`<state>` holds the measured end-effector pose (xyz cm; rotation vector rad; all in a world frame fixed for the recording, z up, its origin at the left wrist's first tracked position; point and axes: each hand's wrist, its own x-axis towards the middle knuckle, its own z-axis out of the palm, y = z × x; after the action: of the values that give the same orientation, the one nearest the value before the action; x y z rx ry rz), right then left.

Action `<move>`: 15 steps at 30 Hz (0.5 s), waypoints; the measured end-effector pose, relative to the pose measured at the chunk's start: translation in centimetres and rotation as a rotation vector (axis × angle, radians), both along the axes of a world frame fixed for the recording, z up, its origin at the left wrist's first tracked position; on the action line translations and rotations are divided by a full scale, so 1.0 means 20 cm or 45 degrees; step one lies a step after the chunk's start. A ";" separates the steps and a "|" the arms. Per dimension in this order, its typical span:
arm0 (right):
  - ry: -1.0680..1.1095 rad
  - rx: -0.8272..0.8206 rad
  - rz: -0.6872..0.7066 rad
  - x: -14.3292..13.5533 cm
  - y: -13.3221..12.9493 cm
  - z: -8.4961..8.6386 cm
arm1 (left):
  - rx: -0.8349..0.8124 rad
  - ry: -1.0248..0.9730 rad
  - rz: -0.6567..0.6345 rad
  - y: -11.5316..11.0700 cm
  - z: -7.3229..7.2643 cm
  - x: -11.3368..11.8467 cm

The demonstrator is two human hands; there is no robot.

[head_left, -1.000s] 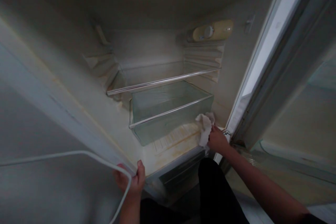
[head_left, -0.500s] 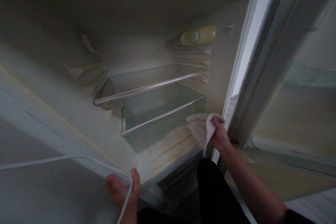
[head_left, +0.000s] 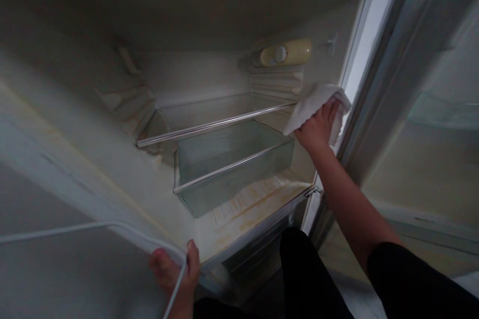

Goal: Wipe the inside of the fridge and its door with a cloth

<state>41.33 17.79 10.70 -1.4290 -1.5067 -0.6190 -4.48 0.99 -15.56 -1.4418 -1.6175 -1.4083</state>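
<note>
My right hand (head_left: 320, 122) holds a white cloth (head_left: 312, 102), bunched under the fingers, against the right inner wall of an open refrigerator near its front edge. The cloth covers the right end of the glass shelf (head_left: 217, 122). Down at the left, my left hand (head_left: 174, 269) grips the front edge of the refrigerator (head_left: 149, 227), thumb on the inner side. A white cable (head_left: 123, 227) runs along that edge and across this hand. Below the shelf sits a clear drawer (head_left: 235, 172), on a floor with yellow-brown stains (head_left: 254, 199).
The refrigerator door (head_left: 422, 159) stands open at the right, with clear door shelves. A yellowed control housing (head_left: 288, 53) with a dial juts from the right inner wall. My dark-clothed knee (head_left: 299, 259) is close to the lower compartment (head_left: 258, 239).
My right hand has moved up with the cloth, from beside the drawer's lower right to the wall at shelf height. My left hand stays on the edge.
</note>
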 end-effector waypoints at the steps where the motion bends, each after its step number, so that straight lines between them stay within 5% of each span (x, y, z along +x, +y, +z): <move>1: -0.089 -0.004 -0.084 0.00 0.02 0.03 | 0.013 -0.040 0.000 0.00 0.01 0.02; 3: -0.150 -0.011 -0.147 0.00 0.03 0.03 | 0.026 -0.121 -0.016 -0.01 0.03 0.06; 5: -0.157 -0.065 -0.170 0.01 0.03 -0.07 | 0.026 -0.190 -0.042 -0.01 0.07 0.11; 11: -0.304 -0.589 0.080 -0.02 -0.09 -0.62 | 0.028 -0.236 -0.081 -0.06 0.22 0.21; 15: -0.294 -0.879 0.241 -0.02 -0.15 -0.88 | 0.011 -0.232 -0.115 -0.06 0.21 0.19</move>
<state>40.90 14.73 -6.96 -1.7244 -2.1414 -0.1400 -0.65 -0.19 -11.40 -1.4326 -1.6715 -1.6372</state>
